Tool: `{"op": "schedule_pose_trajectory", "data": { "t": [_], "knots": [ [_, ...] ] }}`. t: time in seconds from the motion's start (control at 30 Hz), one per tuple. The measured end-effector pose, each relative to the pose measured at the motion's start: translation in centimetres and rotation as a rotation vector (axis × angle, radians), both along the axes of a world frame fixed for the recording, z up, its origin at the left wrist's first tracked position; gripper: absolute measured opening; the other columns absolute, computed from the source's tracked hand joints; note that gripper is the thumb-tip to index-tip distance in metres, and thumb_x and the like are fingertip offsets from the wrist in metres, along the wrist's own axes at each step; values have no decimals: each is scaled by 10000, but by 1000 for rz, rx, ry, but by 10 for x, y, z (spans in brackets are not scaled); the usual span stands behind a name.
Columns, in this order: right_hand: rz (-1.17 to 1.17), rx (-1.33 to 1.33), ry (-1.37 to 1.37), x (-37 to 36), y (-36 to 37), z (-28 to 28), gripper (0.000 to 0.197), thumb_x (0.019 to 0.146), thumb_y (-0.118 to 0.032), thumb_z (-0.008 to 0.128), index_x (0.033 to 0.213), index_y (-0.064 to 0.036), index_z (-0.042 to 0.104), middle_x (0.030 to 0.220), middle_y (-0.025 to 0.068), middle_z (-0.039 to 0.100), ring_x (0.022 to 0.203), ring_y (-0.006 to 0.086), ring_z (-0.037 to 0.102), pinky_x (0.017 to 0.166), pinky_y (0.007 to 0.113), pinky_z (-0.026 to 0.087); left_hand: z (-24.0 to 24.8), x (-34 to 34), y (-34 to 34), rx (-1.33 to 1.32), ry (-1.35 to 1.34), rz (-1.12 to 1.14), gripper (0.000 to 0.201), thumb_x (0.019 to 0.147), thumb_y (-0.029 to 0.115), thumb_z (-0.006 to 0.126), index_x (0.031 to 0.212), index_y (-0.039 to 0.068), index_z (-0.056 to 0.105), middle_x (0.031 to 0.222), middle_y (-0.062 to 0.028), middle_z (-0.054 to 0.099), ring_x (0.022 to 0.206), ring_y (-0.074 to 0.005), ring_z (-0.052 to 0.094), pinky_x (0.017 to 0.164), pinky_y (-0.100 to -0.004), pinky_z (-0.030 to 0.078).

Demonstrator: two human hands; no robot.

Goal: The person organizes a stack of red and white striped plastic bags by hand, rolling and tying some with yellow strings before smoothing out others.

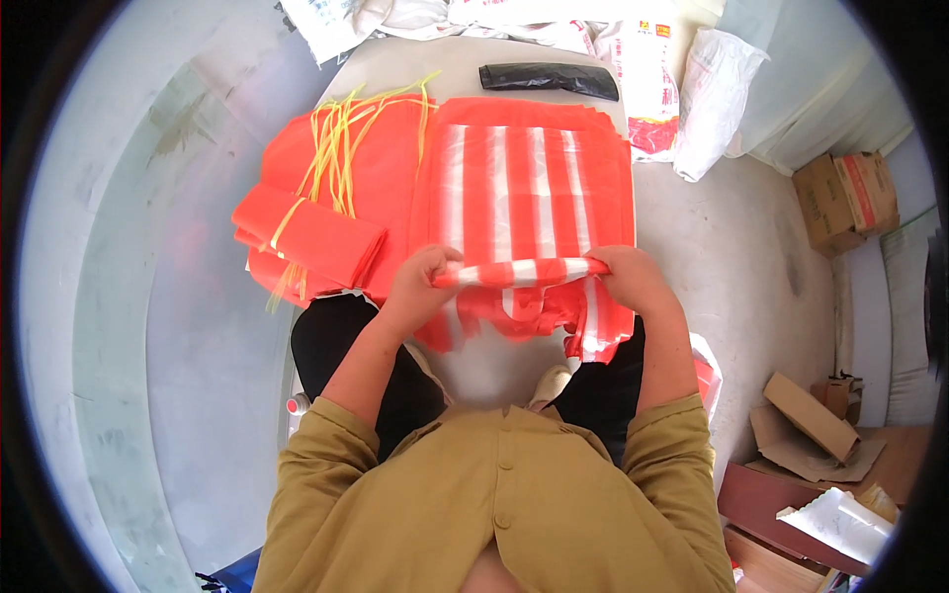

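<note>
A stack of red-and-white striped plastic bags (514, 193) lies in front of me, with loose handle ends hanging over the near table edge. My left hand (427, 277) is closed on one end of a gathered, folded strip of striped plastic bag (524, 272). At its other end my right hand (625, 277) grips the same strip, so it stretches level between both hands just above the stack. Left of the stack lie plain red sheets (381, 158). On them rest a folded red bundle (326, 242) bound with a yellow tie and a loose bunch of yellow strips (341, 138).
A black plastic bag (549, 79) lies at the table's far edge. White printed sacks (638, 84) are heaped behind it. Cardboard boxes (840, 203) stand on the floor at far right, with flattened cardboard (811, 425) nearer. A pale wall runs along the left.
</note>
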State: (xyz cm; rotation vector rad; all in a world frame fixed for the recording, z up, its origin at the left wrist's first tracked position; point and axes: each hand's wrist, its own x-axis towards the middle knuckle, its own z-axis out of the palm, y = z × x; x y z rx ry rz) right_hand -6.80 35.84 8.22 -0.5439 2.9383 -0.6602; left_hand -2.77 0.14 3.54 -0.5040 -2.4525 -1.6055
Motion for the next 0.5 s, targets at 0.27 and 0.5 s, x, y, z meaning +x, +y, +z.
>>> {"op": "schedule_pose_trajectory", "data": {
  "t": [0.27, 0.5],
  "knots": [
    [-84, 94, -102, -10, -11, 51, 239, 893, -55, 644, 1122, -93, 703, 1030, 160, 721, 982, 347, 673, 857, 431, 532, 23, 11, 0, 325, -312, 178, 287, 875, -26, 729, 1088, 39, 547, 1049, -44, 622, 833, -103, 614, 717, -249, 505],
    [-144, -455, 315, -9, -72, 32, 223, 943, -163, 676, 1149, -81, 693, 1115, 125, 707, 1151, 329, 630, 956, 418, 516, -31, -3, -14, 471, -587, 443, 367, 869, 84, 760, 1151, 13, 536, 1019, -72, 604, 909, -140, 609, 756, -284, 516]
  ]
}}
